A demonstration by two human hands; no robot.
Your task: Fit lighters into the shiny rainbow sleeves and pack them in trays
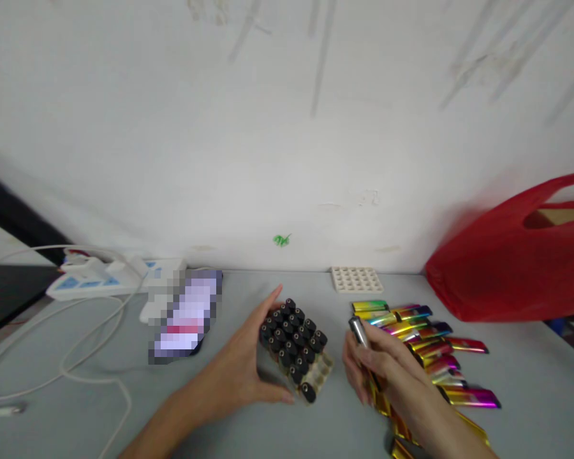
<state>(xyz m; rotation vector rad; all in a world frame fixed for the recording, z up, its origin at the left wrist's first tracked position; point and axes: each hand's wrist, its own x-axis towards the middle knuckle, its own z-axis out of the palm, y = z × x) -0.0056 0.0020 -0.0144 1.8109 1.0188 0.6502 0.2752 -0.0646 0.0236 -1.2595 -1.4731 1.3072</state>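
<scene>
**Head view: tube in right-hand grip**

Right hand (387, 376) closed around silver tube (358, 331). Long axis slanted, free end clear of the fingers, pointing toward loaded tray (294, 347) just beyond grip. Left hand (249, 370) open, cupped against tray's opposite side. Iridescent sleeves (435, 350) behind grip.

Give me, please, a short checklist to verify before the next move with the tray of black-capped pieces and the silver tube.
1. Left hand rests open against the tray of black-capped pieces: ok.
2. Right hand grips the silver tube: ok.
3. Free cells in that tray: ok, some at its near right corner look empty.
4. Table between the hands is bare: ok.
5. Rainbow-coloured sleeves lie by the right hand: ok.
6. Which end of the tube faces the tray: cannot tell, blurred.
</scene>
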